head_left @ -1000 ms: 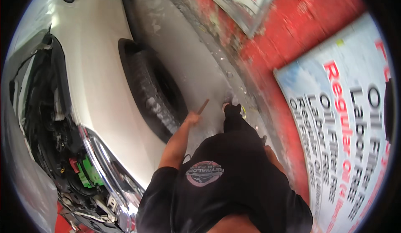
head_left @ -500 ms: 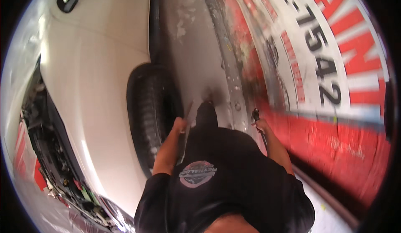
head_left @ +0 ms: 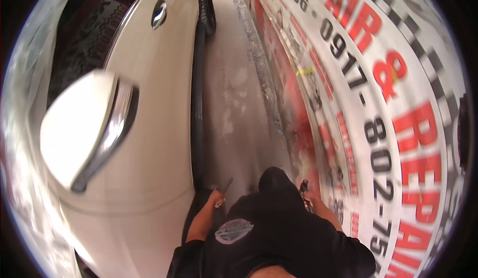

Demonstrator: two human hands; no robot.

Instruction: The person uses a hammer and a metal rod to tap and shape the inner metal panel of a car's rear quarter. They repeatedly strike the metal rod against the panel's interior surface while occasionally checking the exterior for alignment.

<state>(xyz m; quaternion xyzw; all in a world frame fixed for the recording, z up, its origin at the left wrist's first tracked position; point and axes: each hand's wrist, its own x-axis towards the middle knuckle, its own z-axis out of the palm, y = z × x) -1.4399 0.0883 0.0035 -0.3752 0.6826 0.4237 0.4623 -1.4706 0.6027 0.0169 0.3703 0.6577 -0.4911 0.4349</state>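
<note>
My left hand (head_left: 216, 199) is closed around a thin, flat, dark strip-like tool (head_left: 228, 184), its end pointing forward. It hangs close beside the car's lower side. My right hand (head_left: 312, 198) grips a dark hand tool with a bulky head (head_left: 304, 184), held near the wall. Blur hides the exact kind of both tools. To my left stands a beige car (head_left: 154, 104), with its white-backed side mirror (head_left: 77, 128) and door handle (head_left: 159, 13) in view.
A narrow strip of grey floor (head_left: 239, 104) runs ahead between the car and the wall. A white banner with red and black lettering (head_left: 343, 128) covers the right side. Farther on, a rear tyre (head_left: 207, 9) shows. Clear plastic sheeting (head_left: 25, 188) hangs at far left.
I have moved forward along the car: the front wheel and open engine bay have left view, and the mirror, door handle and rear tyre now show. Both hands still hold their tools.
</note>
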